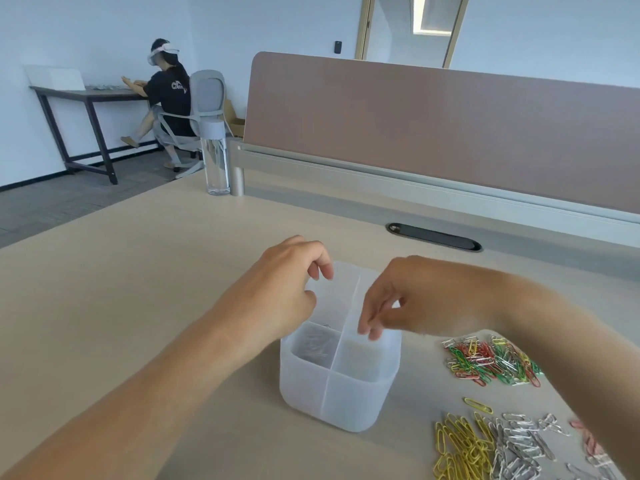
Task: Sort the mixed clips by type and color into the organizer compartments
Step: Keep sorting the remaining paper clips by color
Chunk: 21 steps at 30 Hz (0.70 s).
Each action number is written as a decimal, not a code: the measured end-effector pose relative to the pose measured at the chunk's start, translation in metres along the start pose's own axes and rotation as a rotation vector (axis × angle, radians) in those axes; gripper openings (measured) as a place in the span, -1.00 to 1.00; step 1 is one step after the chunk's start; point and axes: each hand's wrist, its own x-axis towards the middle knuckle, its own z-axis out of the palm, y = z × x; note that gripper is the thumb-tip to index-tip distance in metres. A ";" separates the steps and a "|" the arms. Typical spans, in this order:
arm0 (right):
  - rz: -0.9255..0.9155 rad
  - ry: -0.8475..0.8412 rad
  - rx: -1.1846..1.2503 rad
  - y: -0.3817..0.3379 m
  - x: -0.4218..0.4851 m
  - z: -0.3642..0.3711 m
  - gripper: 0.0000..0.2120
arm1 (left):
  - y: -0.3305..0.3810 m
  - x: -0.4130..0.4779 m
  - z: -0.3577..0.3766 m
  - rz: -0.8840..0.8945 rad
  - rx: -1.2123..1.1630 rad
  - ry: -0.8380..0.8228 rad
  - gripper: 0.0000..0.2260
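Where the desk (138, 306) edge lies nearest us, we find loose clips at the lower right: a group of yellow paper clips (460, 448) touching a group of silver paper clips (519, 448), with a single yellow clip (478, 405) lying apart just beyond them. A few pink clips (588, 441) show beside our right forearm, partly hidden by it. Farther back on the right sits a mixed pile of red, green, yellow and silver clips (491, 362). Left of these piles stands the translucent organizer (332, 393), upright, divided by a cross partition into four compartments. Its near-left compartment holds silver clips (315, 348); the near-right compartment appears bare, and we cannot tell the contents of the two far compartments. Our right hand (401, 299) hovers over the right side of the organizer with its fingertips (370, 329) drawn together and pointing down just above the near-right compartment; we cannot tell whether they pinch a clip. Our left hand (287, 285) rests at the organizer's left rim, fingers curled loosely, with nothing visible in its hold. Beyond the hands a cable slot (434, 237) is set in the desk, then a divider panel (433, 126). A clear water bottle (216, 157) stands at the panel's left end. In the far corner a seated person (169, 91) works at another table (86, 93).
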 end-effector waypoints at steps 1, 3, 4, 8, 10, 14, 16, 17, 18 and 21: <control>0.031 -0.037 -0.015 -0.002 0.001 0.000 -0.80 | -0.001 0.000 0.002 -0.004 -0.012 0.004 -0.66; 0.090 -0.149 -0.011 -0.006 0.003 -0.003 -0.79 | -0.002 -0.001 0.005 -0.004 -0.039 0.011 -0.65; 0.108 -0.218 -0.019 -0.007 0.005 -0.004 -0.78 | -0.002 -0.001 0.005 -0.002 -0.050 0.014 -0.64; 0.149 -0.480 -0.053 -0.007 0.016 -0.003 -0.74 | -0.003 -0.001 0.006 -0.001 -0.066 0.018 -0.64; 0.184 -0.534 -0.036 -0.005 0.022 -0.001 -0.76 | -0.004 -0.001 0.007 -0.007 -0.069 0.013 -0.64; 0.226 -0.549 0.011 -0.002 0.025 -0.001 -0.65 | -0.004 -0.001 0.007 -0.011 -0.075 0.016 -0.64; 0.212 -0.565 -0.011 -0.003 0.026 0.001 -0.64 | -0.003 -0.002 0.007 -0.013 -0.076 0.016 -0.64; 0.200 -0.562 -0.019 -0.002 0.026 0.002 -0.65 | -0.003 -0.002 0.008 -0.013 -0.078 0.016 -0.64; 0.190 -0.550 -0.025 -0.002 0.026 0.003 -0.64 | -0.003 -0.002 0.008 -0.013 -0.079 0.016 -0.64; 0.172 -0.494 -0.053 0.002 0.027 0.009 -0.67 | -0.003 -0.002 0.008 -0.021 -0.083 0.016 -0.65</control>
